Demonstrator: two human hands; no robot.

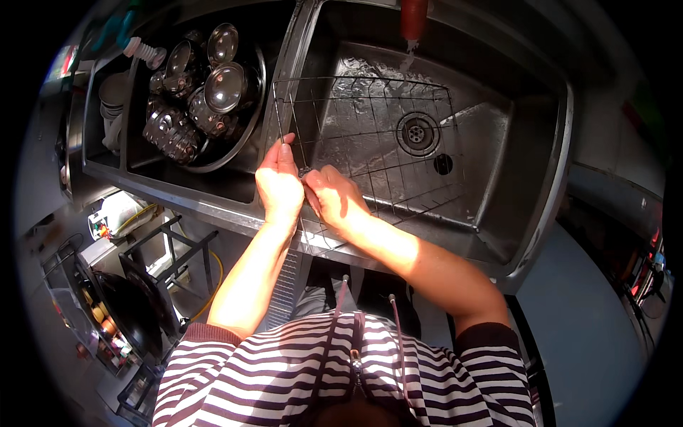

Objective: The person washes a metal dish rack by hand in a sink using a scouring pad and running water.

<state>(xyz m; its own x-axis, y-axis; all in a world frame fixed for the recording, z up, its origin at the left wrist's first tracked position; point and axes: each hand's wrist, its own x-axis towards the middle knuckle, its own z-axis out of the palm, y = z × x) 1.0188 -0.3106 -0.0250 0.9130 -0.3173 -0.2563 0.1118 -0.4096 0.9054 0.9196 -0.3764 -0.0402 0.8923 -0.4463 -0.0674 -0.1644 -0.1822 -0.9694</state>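
A wire rack of thin metal rods is held tilted over the right sink basin. My left hand grips its left edge, thumb and fingers closed on the rod. Close beside it, my right hand is closed against the rack's wires near the same edge. A small grey tuft, apparently a metal scourer, shows at the right fingertips; most of it is hidden by the fingers. Below the rack, the wet basin floor shows a round drain strainer and a dark round spot.
Water runs from a red tap sleeve at the far wall. In the left basin, a large metal bowl holds several stacked steel bowls. White dishes stand farther left. The sink's front rim lies beneath my forearms.
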